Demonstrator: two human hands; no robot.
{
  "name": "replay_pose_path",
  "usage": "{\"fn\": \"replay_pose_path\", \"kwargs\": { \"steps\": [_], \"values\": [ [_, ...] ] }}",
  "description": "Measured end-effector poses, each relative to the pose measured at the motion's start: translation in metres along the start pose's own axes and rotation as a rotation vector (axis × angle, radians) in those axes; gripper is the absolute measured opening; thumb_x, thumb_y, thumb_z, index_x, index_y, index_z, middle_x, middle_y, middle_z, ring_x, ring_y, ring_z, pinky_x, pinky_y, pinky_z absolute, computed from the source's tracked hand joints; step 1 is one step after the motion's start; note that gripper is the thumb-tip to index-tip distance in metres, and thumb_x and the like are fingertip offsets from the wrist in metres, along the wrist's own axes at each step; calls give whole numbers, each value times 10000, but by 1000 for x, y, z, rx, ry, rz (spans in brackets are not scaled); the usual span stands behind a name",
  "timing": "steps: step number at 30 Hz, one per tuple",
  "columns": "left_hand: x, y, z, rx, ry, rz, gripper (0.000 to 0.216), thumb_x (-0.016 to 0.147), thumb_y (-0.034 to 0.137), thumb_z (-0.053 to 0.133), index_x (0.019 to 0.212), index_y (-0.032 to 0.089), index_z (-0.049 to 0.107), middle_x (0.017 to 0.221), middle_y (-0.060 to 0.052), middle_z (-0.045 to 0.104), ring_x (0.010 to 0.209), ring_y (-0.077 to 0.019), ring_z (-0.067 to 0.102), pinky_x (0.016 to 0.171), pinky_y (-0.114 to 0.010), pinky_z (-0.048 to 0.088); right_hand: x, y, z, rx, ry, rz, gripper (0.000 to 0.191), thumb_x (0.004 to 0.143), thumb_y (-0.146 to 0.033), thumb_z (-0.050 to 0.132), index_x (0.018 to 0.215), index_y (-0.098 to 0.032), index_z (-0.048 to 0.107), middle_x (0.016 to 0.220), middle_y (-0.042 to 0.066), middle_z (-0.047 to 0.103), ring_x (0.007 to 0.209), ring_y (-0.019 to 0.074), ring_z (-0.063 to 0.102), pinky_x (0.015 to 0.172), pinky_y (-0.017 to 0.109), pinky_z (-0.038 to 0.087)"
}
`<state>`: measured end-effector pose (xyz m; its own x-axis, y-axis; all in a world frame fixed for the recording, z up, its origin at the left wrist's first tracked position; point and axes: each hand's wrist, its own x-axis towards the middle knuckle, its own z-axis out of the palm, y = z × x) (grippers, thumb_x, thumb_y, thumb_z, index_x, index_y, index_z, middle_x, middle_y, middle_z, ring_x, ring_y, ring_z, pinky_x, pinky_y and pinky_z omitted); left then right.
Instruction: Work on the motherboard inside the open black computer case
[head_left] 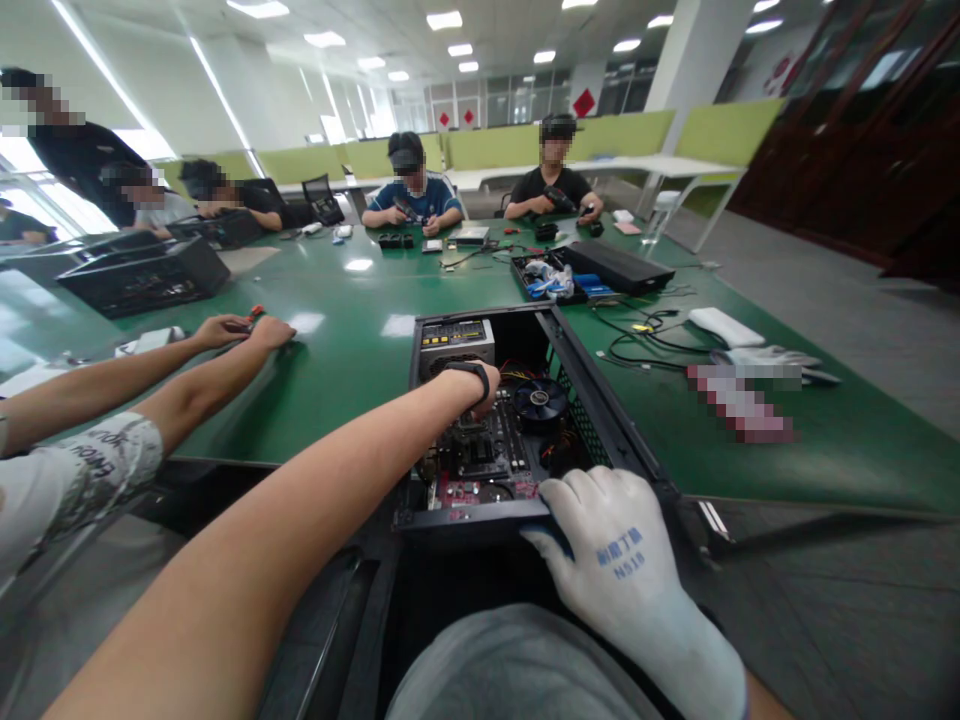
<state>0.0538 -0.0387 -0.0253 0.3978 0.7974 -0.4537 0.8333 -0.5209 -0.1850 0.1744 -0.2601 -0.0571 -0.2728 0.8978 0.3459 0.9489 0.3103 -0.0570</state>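
Two hands are on the open computer case point(596, 425), which sits at the near edge of the green table point(337, 340), right in front of you. Your bare left hand point(486, 385) reaches down inside, between the power supply point(456, 342) and the round fan point(540, 398), above the circuit board point(480, 460). Its fingers dip out of sight behind the wrist, so I cannot tell how far they spread or whether they grip anything. Your gloved right hand point(615, 540) curls over the case's near rim, fingers closed on it, likely bracing the box against the other arm's push. A neighbour's hands point(240, 330) rest on the table, well to your left.
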Motion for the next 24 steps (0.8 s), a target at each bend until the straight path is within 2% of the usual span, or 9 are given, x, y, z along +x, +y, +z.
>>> {"fn": "replay_pose_path", "kwargs": {
  "steps": [4,9,14,20,24],
  "values": [
    [14,-4,12,72,-65,57,636,470,378,887,1009,63,766,1034,-211,735,975,-360,684,898,-406,537,0,0,0,-4,12,0,256,789,-438,686,923,-229,623,826,41,588,785,229,452,720,375,234],
    [23,-9,19,59,-103,18,694,469,438,880,1052,83,755,1011,-167,752,994,-336,685,920,-379,532,0,-1,-1,1,21,1,243,783,-421,692,904,-226,612,814,42,576,786,223,434,726,372,224],
    [31,-11,23,139,-122,28,779,469,416,879,1163,101,717,1134,-149,726,1053,-319,673,923,-330,534,0,-1,0,9,12,10,246,791,-426,682,915,-224,613,817,44,575,791,224,434,729,371,218],
    [28,-9,23,103,-136,6,692,494,400,871,1112,114,745,1037,-137,753,1034,-322,678,948,-345,519,0,-1,0,12,29,1,248,793,-432,676,916,-227,610,810,38,570,773,220,430,720,371,214],
    [35,-11,27,110,-145,-11,622,502,401,869,1055,134,765,966,-101,764,989,-298,688,935,-327,522,1,-1,-1,4,41,1,245,800,-440,666,897,-223,609,800,37,568,765,216,425,718,368,215]
  ]
}}
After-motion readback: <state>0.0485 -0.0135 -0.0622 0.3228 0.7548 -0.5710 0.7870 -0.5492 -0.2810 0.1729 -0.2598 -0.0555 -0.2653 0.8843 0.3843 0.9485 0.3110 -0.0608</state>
